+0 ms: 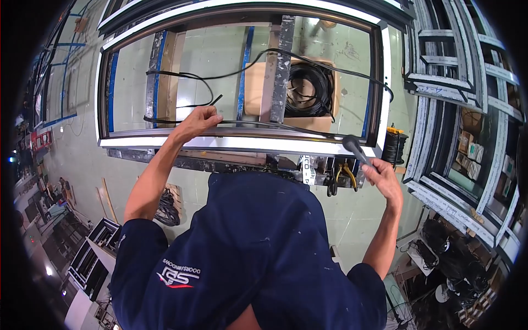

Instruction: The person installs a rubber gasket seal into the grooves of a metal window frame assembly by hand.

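A large window frame (247,142), white outside and dark inside, lies across a workbench. My left hand (202,122) is at its near inner edge, fingers pinched on a black rubber strip (190,75) that loops across the opening and over the right side. My right hand (379,175) grips the handle of a black mallet (357,149); its rounded head rests at or just above the frame's near right corner. Part of the strip runs along the near inner edge between the hands. Whether the mallet head touches the frame is unclear.
A cardboard box (316,119) with coiled black strip (329,91) is below the opening. Pliers (346,175) hang at the bench's near edge. A spool (394,146) stands right of the frame. More window frames (440,212) stack at right; a coil (166,208) lies on the floor.
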{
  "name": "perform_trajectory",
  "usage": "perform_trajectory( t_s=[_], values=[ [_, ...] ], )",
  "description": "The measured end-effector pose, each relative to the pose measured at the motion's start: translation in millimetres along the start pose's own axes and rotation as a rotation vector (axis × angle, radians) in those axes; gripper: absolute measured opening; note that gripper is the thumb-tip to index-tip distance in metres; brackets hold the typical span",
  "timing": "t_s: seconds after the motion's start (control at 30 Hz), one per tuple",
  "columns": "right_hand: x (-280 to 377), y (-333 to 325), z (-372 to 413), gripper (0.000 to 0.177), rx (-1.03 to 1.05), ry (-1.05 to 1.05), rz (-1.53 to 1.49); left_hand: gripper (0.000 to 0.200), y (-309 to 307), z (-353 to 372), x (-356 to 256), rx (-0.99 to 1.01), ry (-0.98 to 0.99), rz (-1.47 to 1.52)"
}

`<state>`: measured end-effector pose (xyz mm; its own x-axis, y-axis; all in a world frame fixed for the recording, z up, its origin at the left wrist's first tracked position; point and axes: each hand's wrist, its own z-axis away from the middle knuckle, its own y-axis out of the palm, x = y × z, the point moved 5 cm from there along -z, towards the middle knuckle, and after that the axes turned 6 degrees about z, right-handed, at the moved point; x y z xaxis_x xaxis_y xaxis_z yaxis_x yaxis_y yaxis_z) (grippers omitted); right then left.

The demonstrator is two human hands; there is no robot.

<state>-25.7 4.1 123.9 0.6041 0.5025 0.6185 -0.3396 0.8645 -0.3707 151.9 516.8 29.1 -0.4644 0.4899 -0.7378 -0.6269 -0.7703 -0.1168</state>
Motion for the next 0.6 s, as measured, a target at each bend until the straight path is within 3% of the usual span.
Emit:
perform_trajectory(
  t_s=[0.1,0.2,0.27,0.3,0.6],
  values=[
    [1,-7,-30,0.031,-0.012,0.004,0.076,0.023,6,0,5,-0.045,0.099,-0.162],
    [17,-8,-48,0.037,-0.06,-0.165,0.209,0.022,14,2,3,-0.139,0.237,-0.283],
    [27,-9,-55,0.035,-0.104,-0.168,0.425,0.022,17,2,5,-0.218,0.328,-0.374],
    [33,-8,-57,0.033,-0.133,-0.194,0.506,0.02,20,3,0,-0.173,0.271,-0.481],
    [45,1,-80,0.03,0.031,-0.05,0.612,0.017,30,13,19,-0.39,0.412,-0.327]
  ],
)
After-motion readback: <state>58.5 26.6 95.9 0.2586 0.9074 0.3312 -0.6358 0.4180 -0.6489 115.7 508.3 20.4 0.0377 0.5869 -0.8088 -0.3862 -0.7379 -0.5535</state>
